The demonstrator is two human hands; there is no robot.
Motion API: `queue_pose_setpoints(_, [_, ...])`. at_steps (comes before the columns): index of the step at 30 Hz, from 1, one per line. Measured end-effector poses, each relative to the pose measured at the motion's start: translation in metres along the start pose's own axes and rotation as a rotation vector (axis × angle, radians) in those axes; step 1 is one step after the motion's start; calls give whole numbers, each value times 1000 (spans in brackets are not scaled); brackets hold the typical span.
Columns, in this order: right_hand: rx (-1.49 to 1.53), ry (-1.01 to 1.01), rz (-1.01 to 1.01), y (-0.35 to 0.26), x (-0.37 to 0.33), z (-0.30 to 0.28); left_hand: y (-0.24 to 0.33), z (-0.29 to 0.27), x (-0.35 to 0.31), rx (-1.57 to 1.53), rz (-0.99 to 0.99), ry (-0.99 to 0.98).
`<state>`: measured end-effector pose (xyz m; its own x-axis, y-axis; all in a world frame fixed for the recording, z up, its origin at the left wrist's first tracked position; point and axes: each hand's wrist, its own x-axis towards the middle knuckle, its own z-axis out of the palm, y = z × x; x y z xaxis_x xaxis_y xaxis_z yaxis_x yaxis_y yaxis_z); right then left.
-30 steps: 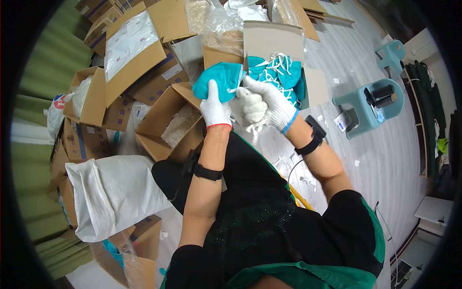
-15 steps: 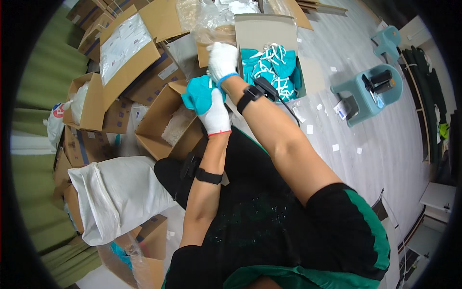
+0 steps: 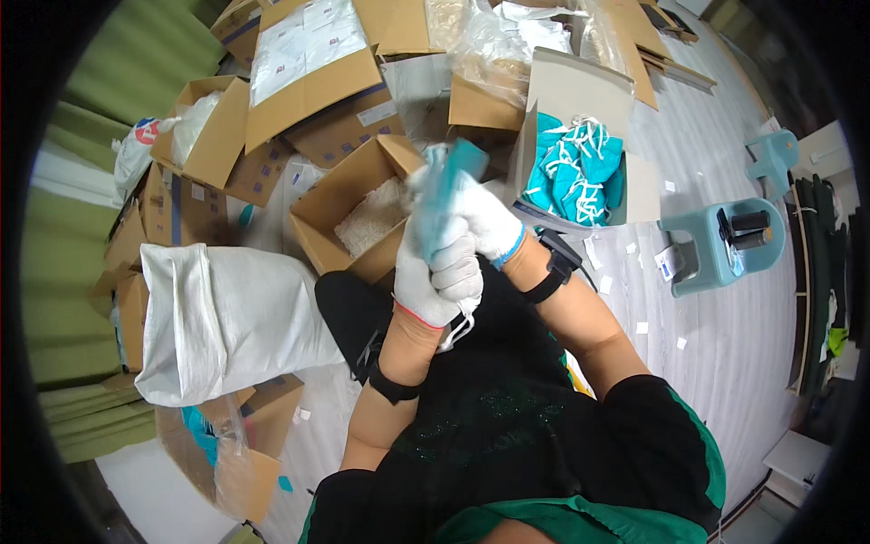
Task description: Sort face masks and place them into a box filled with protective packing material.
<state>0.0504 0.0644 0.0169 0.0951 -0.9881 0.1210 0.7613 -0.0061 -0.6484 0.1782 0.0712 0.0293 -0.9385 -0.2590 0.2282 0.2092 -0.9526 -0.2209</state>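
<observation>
Both hands wear white knit gloves and meet at the centre, in front of my lap. My left hand (image 3: 433, 279), with a red cuff, has its fingers wrapped round a teal cloth piece with white strings (image 3: 441, 204). The cloth is smeared by motion, and a white string dangles below the left fingers. My right hand (image 3: 490, 220), with a blue cuff, closes on the same piece from the right; its fingertips are blurred. Just beyond the right hand, similar teal pieces with white strings (image 3: 580, 172) fill an open white-lined box (image 3: 582, 83).
Left of my hands an open cardboard box (image 3: 317, 213) holds crumpled pale packing. A white sack (image 3: 254, 304) leans by my left leg. Farther off stand cartons with white packets (image 3: 308, 45). A blue-green stool (image 3: 711, 245) bears dark rolls at right; paper scraps dot the floor.
Both hands have come nearer to me with the teal piece. My right hand has moved from beyond the left hand to beside it. The view has shifted, so the surroundings sit farther right.
</observation>
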Motion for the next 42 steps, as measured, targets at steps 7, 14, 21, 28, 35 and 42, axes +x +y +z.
queue_pose_setpoints(7, [-802,292,1,-28,13,-8,75,-19,-55,1377,846,954])
queue_pose_setpoints(14, [-70,323,146,32,28,-2,102,-24,-6,1536,1415,1208])
queue_pose_setpoints(21, [58,141,596,29,5,-3,98,-2,-10,1492,1431,1340])
queue_pose_setpoints(28, [-16,652,15,68,86,-50,90,-25,11,1497,1234,1295])
queue_pose_setpoints(35, [-1436,563,-397,68,114,-95,6,-45,-40,1577,1223,1052])
queue_pose_setpoints(42, [-845,491,-248,36,86,-73,63,164,-199,1960,1455,1281])
